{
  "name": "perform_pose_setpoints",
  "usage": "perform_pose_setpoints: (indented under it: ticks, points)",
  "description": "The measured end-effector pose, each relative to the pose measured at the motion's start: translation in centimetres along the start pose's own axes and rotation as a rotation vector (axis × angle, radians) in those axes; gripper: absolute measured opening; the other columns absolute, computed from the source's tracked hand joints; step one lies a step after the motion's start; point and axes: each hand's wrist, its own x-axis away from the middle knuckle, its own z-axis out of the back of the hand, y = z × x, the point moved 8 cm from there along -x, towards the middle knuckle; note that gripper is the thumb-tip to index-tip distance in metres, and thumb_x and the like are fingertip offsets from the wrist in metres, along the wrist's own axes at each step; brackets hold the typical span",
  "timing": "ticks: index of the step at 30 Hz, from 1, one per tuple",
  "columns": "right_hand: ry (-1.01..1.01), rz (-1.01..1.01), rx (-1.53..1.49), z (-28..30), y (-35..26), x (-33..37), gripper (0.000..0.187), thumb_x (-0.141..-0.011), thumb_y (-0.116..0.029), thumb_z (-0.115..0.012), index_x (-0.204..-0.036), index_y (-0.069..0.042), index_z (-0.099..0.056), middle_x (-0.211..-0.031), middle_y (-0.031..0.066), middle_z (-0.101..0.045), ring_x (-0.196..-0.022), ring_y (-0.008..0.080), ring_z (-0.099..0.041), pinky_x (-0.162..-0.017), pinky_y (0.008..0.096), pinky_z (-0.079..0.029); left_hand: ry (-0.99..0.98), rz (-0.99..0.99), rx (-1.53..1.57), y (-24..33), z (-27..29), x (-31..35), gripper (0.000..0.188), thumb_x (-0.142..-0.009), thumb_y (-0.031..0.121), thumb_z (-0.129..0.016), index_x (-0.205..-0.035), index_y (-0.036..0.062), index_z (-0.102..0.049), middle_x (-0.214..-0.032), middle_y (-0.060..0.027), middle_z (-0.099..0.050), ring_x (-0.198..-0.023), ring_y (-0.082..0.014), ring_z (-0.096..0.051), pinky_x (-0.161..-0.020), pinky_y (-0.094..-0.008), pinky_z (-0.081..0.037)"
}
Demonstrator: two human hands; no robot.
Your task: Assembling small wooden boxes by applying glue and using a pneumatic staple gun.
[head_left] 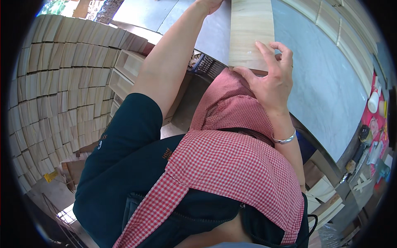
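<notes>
Right hand: partly open over the near end of the board, thumb and forefinger spread wide, the other fingers curved at the board's right edge. The thumb tip lies at the near left corner; whether the fingertips press on the wood or hover just above it cannot be told. Left hand: cut off by the upper edge of view, just left of the board; how far open it is, and what it holds, cannot be told. The board, pale and flat, runs away from the body along the table, a blue-grey, marbled surface. On the right wrist, 1 silver bracelet. Below the hands, a red-and-white checked apron over dark clothing. Left of the board's near end, a dark basket. Farther left, open pale boxes, then a wall of stacked wood pieces in many rows. At the far right, beyond the table, a white bottle and assorted tools. Lower right, loose pale strips.
</notes>
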Motion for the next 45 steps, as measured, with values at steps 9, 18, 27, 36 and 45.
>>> perform_pose_setpoints:
  ticks: [9, 18, 27, 36, 45]
  points:
    - [0.004, 0.005, -0.034, 0.3, 0.1, -0.3, 0.070, -0.061, -0.051, -0.090, -0.119, -0.016, -0.073, -0.123, 0.0069, -0.051, -0.095, 0.0210, -0.057, -0.074, 0.0290, -0.057, -0.023, -0.009, -0.053, -0.2, -0.1, -0.1, 0.056, -0.099, 0.018, -0.062, -0.150, 0.0045, -0.043, -0.141, -0.0153, -0.055, -0.120, -0.0240, -0.056, -0.104, -0.0328, -0.045]
    - [0.006, 0.040, -0.095, 0.1, 1.4, -0.3, 0.064, -0.061, -0.043, -0.092, -0.116, -0.016, -0.075, -0.121, 0.0033, -0.052, -0.093, 0.0181, -0.056, -0.080, 0.0266, -0.054, 0.146, -0.236, -0.642, 5.9, -5.7, 12.1, 0.062, -0.092, 0.023, -0.074, -0.147, 0.0086, -0.049, -0.150, -0.0169, -0.047, -0.128, -0.0292, -0.054, -0.105, -0.0402, -0.048]
    - [-0.251, 0.098, -0.609, -0.6, 4.1, -0.7, 0.067, -0.066, -0.009, -0.088, -0.130, -0.019, -0.069, -0.133, 0.0018, -0.052, -0.102, 0.0212, -0.056, -0.099, 0.0301, -0.052, 0.246, 0.444, -0.441, 3.7, -9.2, 22.0, 0.059, -0.081, 0.011, -0.081, -0.137, 0.0094, -0.064, -0.162, -0.0159, -0.034, -0.134, -0.0304, -0.053, -0.111, -0.0382, -0.047]
    - [-0.266, 0.128, -0.683, 0.4, 4.9, -0.1, 0.064, -0.073, 0.002, -0.078, -0.134, -0.016, -0.066, -0.143, 0.0009, -0.055, -0.117, 0.0212, -0.058, -0.108, 0.0321, -0.049, -0.007, -0.223, -0.760, 3.4, -8.7, 23.1, 0.053, -0.083, -0.001, -0.076, -0.134, 0.0095, -0.066, -0.162, -0.0164, -0.035, -0.130, -0.0231, -0.056, -0.095, -0.0267, -0.053]
    - [-0.249, 0.173, -0.746, 0.2, 5.3, -0.2, 0.054, -0.080, 0.001, -0.075, -0.132, -0.011, -0.066, -0.143, 0.0032, -0.057, -0.119, 0.0203, -0.060, -0.104, 0.0305, -0.052, 0.006, -0.187, -0.772, 2.8, -8.0, 23.4, 0.051, -0.086, -0.002, -0.073, -0.135, 0.0094, -0.066, -0.162, -0.0162, -0.035, -0.120, -0.0174, -0.060, -0.081, -0.0215, -0.053]
